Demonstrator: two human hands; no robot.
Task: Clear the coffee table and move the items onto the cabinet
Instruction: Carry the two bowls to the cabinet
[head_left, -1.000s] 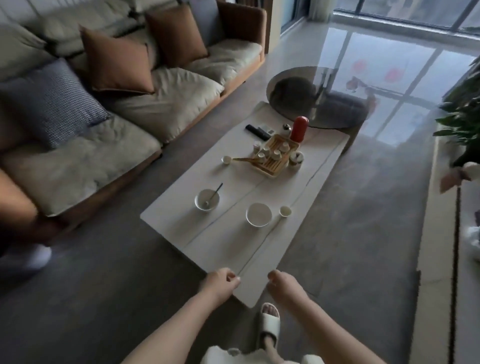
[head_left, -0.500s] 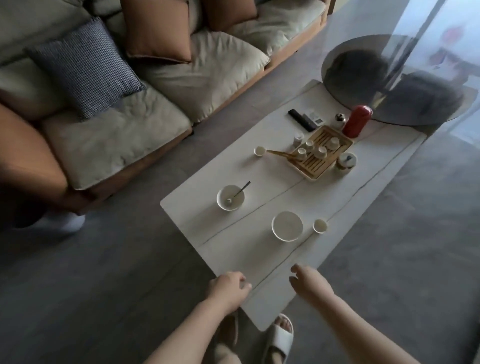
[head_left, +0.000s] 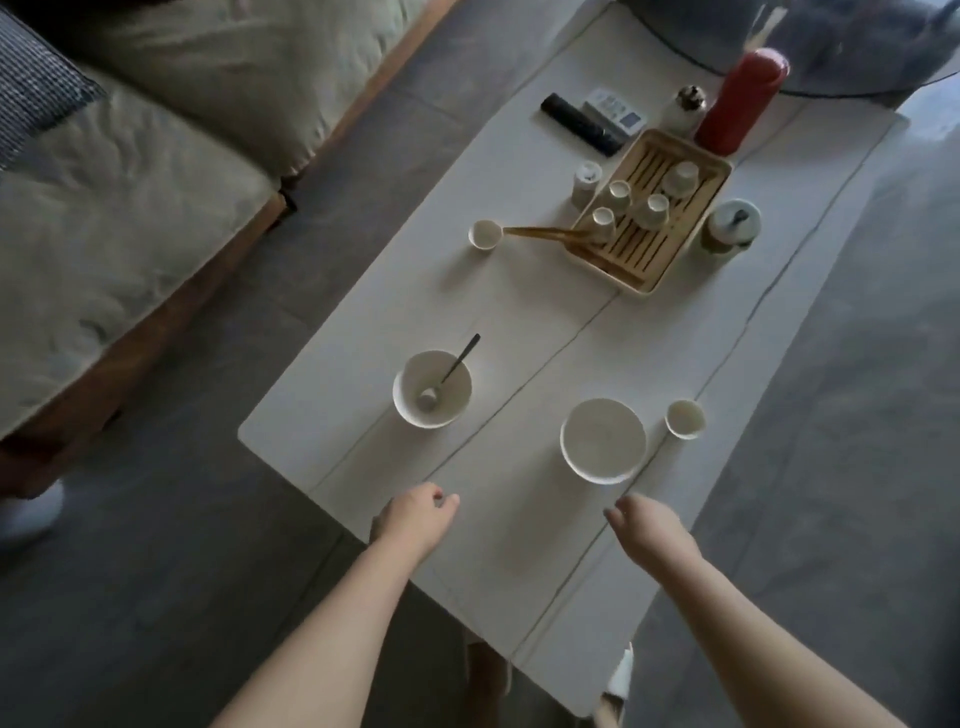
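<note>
Presently both hands hover over the near end of the coffee table (head_left: 519, 322): left hand (head_left: 415, 519) and right hand (head_left: 649, 530) loosely curled, holding nothing; no writing legible.

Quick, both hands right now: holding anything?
Left hand: fingers loosely curled, holding nothing, over the coffee table.
Right hand: relaxed, holding nothing.

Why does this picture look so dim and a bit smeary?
Head view: the room light is low and flat; the hands and the bowl's near rim are blurred; the glass table catches pale reflections; the wide lens slants the coffee table's edges.
</note>
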